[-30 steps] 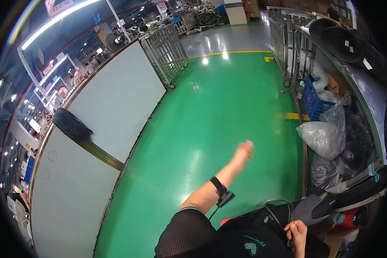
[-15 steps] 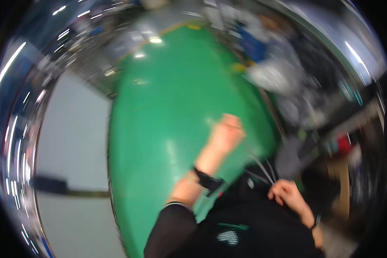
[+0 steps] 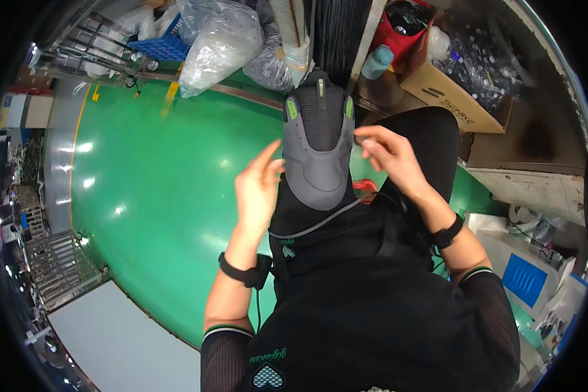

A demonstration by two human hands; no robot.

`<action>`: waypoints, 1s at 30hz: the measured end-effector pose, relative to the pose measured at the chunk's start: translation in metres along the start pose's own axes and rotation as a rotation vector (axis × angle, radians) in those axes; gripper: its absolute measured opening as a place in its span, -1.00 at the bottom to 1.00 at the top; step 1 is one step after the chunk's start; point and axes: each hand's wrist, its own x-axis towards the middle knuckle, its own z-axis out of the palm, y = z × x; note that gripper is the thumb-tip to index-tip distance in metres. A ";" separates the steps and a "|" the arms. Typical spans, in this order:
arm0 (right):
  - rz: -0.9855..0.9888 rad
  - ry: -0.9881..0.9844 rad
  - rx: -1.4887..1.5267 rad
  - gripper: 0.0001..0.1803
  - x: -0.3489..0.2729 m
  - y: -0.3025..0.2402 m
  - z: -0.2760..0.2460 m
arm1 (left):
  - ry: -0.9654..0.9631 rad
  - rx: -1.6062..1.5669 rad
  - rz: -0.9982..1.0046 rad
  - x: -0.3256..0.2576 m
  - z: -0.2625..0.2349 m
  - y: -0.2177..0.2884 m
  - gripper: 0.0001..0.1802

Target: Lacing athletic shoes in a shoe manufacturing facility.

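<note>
A grey shoe upper (image 3: 317,166) with a dark mesh tongue and green side patches lies toe toward me above my lap. On its left is my left hand (image 3: 258,193), fingers stretched and apart, close to the upper's edge. My right hand (image 3: 389,153) hovers at the opposite side, fingers loosely bent and apart, with nothing visible in them. A loose grey shoelace (image 3: 320,225) curves across my black clothing below the toe.
Black cords (image 3: 336,39) hang beyond the upper. A cardboard box (image 3: 457,104) of small clear-wrapped pieces stands at right, beside a red bag (image 3: 405,46) and a teal bottle (image 3: 377,62). Plastic bags (image 3: 222,49) and a blue crate (image 3: 162,42) are far left.
The view has swung right, toward the bench and cords. The grey laces were at my right hand; now both hands flank the shoe upper and one lace lies across my lap.
</note>
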 end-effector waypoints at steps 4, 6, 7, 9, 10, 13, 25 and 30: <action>0.108 -0.043 0.106 -0.92 0.008 0.009 0.025 | -0.078 0.225 0.058 0.015 0.019 0.009 -0.94; -0.079 0.049 0.075 -0.91 0.008 0.023 0.028 | 0.032 0.556 0.399 0.016 0.017 0.012 -0.95; -0.040 0.058 0.068 -0.90 0.009 0.025 0.027 | 0.010 0.562 0.394 0.018 0.017 0.013 -0.95; 0.036 0.033 -0.007 -0.89 0.010 0.018 0.021 | -0.042 0.700 0.429 0.021 0.016 0.016 -0.93; 0.092 0.000 -0.095 -0.87 0.012 0.016 0.019 | -0.055 0.704 0.425 0.023 0.016 0.018 -0.93; 0.093 -0.014 -0.108 -0.86 0.013 0.019 0.019 | -0.192 0.704 0.313 0.033 0.014 0.022 -0.91; -0.494 0.151 -0.670 -0.93 0.025 0.042 0.040 | -0.350 0.741 0.374 0.045 0.023 0.027 -0.86; -0.761 -0.088 -1.088 -0.91 0.044 0.034 0.020 | -0.374 0.942 0.753 0.060 0.004 0.034 -0.88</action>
